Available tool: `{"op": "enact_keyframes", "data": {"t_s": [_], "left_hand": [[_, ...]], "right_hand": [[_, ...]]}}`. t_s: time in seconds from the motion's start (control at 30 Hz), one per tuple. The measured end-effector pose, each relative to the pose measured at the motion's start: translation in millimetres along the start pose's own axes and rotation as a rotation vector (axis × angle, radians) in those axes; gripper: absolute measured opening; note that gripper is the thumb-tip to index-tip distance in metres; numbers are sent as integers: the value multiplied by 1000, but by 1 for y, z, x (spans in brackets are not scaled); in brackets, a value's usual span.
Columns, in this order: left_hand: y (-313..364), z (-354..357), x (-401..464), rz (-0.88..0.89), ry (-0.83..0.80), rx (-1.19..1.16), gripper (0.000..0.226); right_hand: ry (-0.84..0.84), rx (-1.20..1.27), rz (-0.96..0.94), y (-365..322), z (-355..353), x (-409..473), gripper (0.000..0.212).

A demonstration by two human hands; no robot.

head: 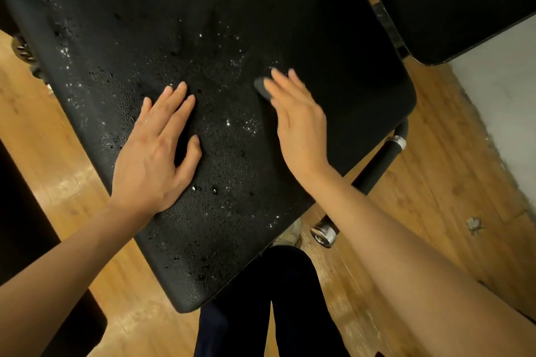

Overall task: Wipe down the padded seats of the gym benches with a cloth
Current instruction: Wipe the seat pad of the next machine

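Cloth [262, 88], dark, peeks from under right hand [298, 122] fingers pressing it flat; left hand [156, 151] splayed on wet seat [203, 38]

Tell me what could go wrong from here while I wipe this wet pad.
1. The left hand rests flat on droplets on the bench pad, so it may slip if leaned on.
2. Only a small dark piece, probably the cloth, shows under the right hand; it may smear, not dry.
3. The chrome-capped bar beside the pad could catch the forearm.
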State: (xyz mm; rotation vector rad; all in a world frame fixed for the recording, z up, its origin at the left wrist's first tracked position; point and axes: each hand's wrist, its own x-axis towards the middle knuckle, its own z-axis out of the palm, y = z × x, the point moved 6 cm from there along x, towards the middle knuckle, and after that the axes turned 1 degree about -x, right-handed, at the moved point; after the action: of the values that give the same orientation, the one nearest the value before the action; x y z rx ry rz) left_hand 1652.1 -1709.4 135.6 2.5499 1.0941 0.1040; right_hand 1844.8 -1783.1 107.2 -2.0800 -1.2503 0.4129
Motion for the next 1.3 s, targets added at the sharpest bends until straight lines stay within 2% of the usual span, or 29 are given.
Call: {"op": "enact_keyframes", "data": {"t_s": [0.07, 0.2, 0.27, 0.37, 0.43, 0.57, 0.63, 0.77, 0.83, 0.93, 1.0, 1.1, 1.17, 1.23, 1.3], "left_hand": [[0, 0, 1, 8, -6, 9, 58], [-1, -1, 1, 3, -5, 5, 57], [0, -1, 1, 5, -3, 5, 57], [0, 0, 1, 6, -6, 12, 58], [2, 0, 1, 6, -13, 14, 58], [2, -1, 0, 6, -27, 0, 57], [1, -3, 1, 1, -26, -2, 58], [2, -3, 2, 16, -59, -4, 59], [0, -6, 4, 29, -82, -27, 61], [-14, -21, 19, 57, -62, -11, 62], [-34, -32, 37, 46, -29, 8, 62], [-58, -34, 57, 27, -7, -7, 61], [-62, -32, 58, 19, 13, -20, 59], [-61, -30, 57, 14, 23, -23, 58], [-60, -31, 56, 23, 33, -28, 57]], "right_hand": [[-2, -17, 29, -3, 4, -3, 38], [-169, -12, -122, -8, -21, -104, 60], [-175, 0, -131, -7, -16, -89, 56], [-79, -50, -87, -19, 15, -5, 46], [-51, -59, -71, -23, 23, 15, 43], [-142, 94, -115, -23, -2, -72, 38], [-158, 98, -122, -18, -6, -77, 36], [65, 66, 113, -2, 10, 30, 34], [85, 80, 232, -1, 13, 37, 34], [-52, 89, 99, -13, 5, -18, 37], [-68, 84, 58, 3, -5, -7, 37], [184, 43, 357, 33, -9, 59, 36], [261, 23, 423, 8, 5, 52, 36], [122, 28, 169, -36, 22, 13, 35], [-82, 47, -66, -47, 25, -8, 34]]}}
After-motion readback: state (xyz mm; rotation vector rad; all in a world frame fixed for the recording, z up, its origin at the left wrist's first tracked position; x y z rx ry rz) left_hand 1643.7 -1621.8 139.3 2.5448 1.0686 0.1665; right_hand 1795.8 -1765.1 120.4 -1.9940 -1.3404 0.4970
